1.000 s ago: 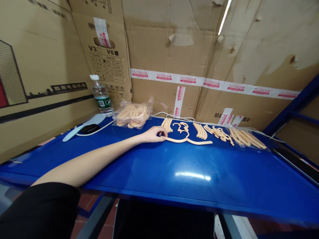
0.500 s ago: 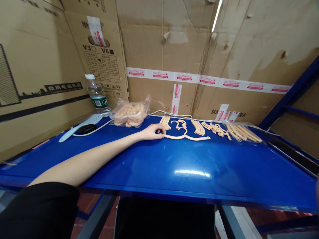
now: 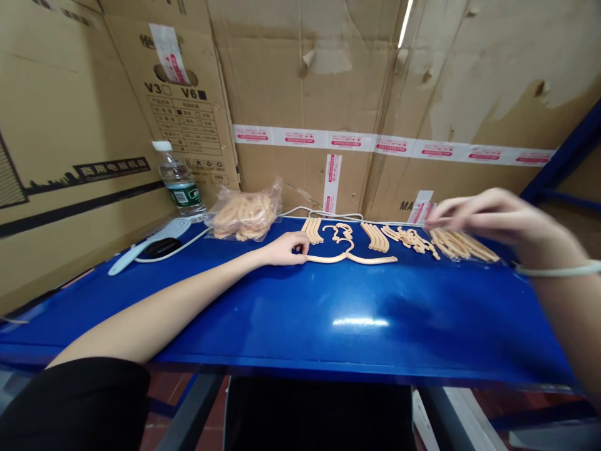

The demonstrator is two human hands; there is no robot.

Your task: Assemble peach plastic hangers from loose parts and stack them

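Observation:
My left hand [image 3: 285, 248] lies on the blue table [image 3: 357, 326] and pinches the left end of a peach plastic hanger [image 3: 350, 255] that lies flat. My right hand [image 3: 488, 216] hovers above the table at the right, fingers loosely extended toward the row of peach parts; nothing shows in it. Curved peach strips [image 3: 313, 229] and more curved strips [image 3: 377, 237] lie behind the hanger. A tangle of small peach pieces [image 3: 410, 240] and a pile of long peach sticks [image 3: 462, 246] lie under and beside my right hand.
A clear bag of peach parts [image 3: 244, 215] sits at the back left. A water bottle [image 3: 177, 181], a pale blue handled tool [image 3: 145, 244] and a black mouse-like object [image 3: 159, 246] stand left of it. Cardboard boxes [image 3: 328, 94] wall the back and left.
My right hand has come into view from the right and now hovers over the peach sticks. My left hand stays on the hanger's end.

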